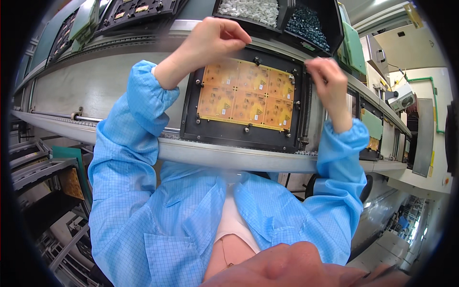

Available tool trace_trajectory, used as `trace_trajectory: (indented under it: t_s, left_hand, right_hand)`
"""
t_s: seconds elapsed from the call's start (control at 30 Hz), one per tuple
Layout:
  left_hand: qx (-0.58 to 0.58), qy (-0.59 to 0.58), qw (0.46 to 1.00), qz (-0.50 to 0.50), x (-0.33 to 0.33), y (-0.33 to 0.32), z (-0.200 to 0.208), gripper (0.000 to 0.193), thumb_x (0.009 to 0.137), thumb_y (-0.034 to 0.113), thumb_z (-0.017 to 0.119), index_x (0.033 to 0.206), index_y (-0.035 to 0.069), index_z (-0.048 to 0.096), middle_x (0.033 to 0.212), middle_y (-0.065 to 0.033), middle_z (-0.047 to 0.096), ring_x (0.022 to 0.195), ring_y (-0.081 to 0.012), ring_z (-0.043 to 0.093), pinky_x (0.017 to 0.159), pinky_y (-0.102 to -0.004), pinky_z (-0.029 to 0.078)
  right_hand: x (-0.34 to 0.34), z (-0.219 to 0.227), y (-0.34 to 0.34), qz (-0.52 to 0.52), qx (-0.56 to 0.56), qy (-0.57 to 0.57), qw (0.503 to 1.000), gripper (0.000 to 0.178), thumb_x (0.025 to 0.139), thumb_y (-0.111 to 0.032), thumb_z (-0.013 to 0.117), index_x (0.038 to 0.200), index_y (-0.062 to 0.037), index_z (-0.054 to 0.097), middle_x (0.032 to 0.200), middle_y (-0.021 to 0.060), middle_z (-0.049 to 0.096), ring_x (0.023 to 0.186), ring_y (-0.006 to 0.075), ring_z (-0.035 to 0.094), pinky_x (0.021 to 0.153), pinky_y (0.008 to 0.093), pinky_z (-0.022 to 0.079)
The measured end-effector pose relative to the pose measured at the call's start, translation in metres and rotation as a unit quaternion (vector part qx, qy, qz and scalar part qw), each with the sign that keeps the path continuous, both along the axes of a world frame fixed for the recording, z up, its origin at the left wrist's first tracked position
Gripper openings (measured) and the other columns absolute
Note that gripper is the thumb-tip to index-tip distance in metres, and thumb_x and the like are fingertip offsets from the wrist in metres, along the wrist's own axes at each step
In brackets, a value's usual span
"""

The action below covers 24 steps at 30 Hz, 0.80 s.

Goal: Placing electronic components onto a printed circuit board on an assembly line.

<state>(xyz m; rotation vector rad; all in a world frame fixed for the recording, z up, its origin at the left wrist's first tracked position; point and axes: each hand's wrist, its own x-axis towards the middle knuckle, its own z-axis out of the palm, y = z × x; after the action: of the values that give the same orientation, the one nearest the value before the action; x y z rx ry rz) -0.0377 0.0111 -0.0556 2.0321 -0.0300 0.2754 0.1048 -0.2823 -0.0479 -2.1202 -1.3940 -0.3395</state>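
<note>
A yellow-orange circuit board panel [246, 95] of several rectangular sections lies in a black frame fixture [191, 125] in front of me. My left hand [210, 40] is raised over the fixture's far left corner. Its thumb and forefinger come together in a pinch; anything between the tips is too small to make out. Beyond the far right corner, my right hand [330, 79] is lifted and slightly blurred, fingers curled toward the thumb. Whatever it may hold does not show. Small dark posts and clips [247, 129] stand around the panel's edges.
Past the fixture stand a black bin of white parts [251, 12] and a bin of dark blue parts [306, 31]. A metal conveyor rail [229, 154] runs between me and the fixture. Black trays [136, 14] sit at far left; green sheets [353, 45] lean at right.
</note>
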Motion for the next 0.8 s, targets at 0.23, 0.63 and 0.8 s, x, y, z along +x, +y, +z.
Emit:
trace_trajectory:
  t_s: [0.23,0.63,0.8]
  left_hand:
    - [-0.103,0.069,0.99,-0.075,-0.003,-0.034,-0.001,0.015,0.086,0.0,0.066,0.1,-0.004,0.071,0.089,-0.006,0.072,0.083,-0.0111,0.067,0.077,-0.0253,0.054]
    - [0.007,0.064,0.993,-0.099,0.007,-0.089,-0.005,0.014,0.082,0.001,0.069,0.095,0.002,0.074,0.085,-0.0085,0.072,0.076,-0.0136,0.069,0.071,-0.0271,0.055]
    - [0.224,-0.032,0.965,-0.131,0.022,-0.132,-0.023,0.013,0.078,0.003,0.065,0.089,0.004,0.073,0.083,-0.0137,0.069,0.083,-0.0312,0.069,0.075,-0.0387,0.056]
  right_hand:
    - [0.097,-0.003,0.056,-0.113,-0.121,-0.151,0.975,0.023,0.088,-0.015,0.067,0.109,-0.0052,0.068,0.102,0.0167,0.069,0.104,0.0345,0.061,0.09,0.0419,0.05]
    - [0.117,-0.015,0.07,-0.142,-0.112,-0.128,0.975,0.013,0.084,-0.017,0.07,0.09,-0.0049,0.069,0.096,0.0175,0.069,0.098,0.0295,0.066,0.086,0.0391,0.052]
    - [0.103,-0.011,0.057,-0.134,0.041,-0.054,0.989,0.015,0.082,-0.016,0.071,0.085,-0.0019,0.066,0.08,0.0179,0.069,0.081,0.029,0.069,0.076,0.0425,0.054]
